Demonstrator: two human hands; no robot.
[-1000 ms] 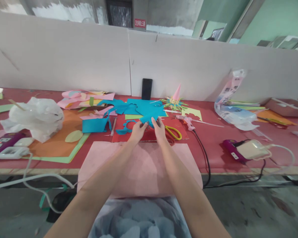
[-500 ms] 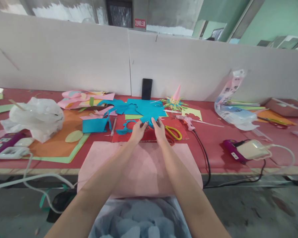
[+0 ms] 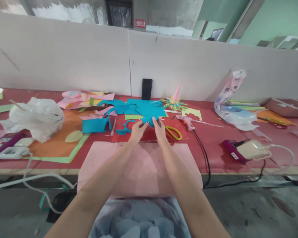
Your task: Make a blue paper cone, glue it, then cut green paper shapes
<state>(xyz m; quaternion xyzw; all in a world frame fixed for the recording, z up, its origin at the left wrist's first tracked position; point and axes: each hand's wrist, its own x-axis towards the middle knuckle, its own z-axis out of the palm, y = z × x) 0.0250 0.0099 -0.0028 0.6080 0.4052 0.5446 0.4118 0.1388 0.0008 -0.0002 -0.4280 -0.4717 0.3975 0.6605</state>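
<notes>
Between my two hands is a piece of blue paper [image 3: 152,116], its near edge pinched by both. My left hand [image 3: 138,129] grips its left side, and my right hand [image 3: 159,128] grips it a little to the right, thumbs close together. Under them lies a red sheet [image 3: 149,135]. Yellow-handled scissors [image 3: 173,133] rest just right of my right hand; their blades are hidden. To the left of my left hand is a cut blue paper ring with a scalloped edge [image 3: 126,127]. More blue paper [image 3: 131,107] is spread behind my hands.
A pink glue gun [image 3: 188,122] with a black cord lies to the right. Behind it stands a pink paper cone with a yellow-green fringe [image 3: 176,96]. A black phone [image 3: 146,89] leans on the white partition. A crumpled plastic bag [image 3: 37,115] sits at left, a purple power strip [image 3: 234,152] at right.
The blue paper has tilted and folded slightly between my fingers. Both hands stay in almost the same place, still gripping it.
</notes>
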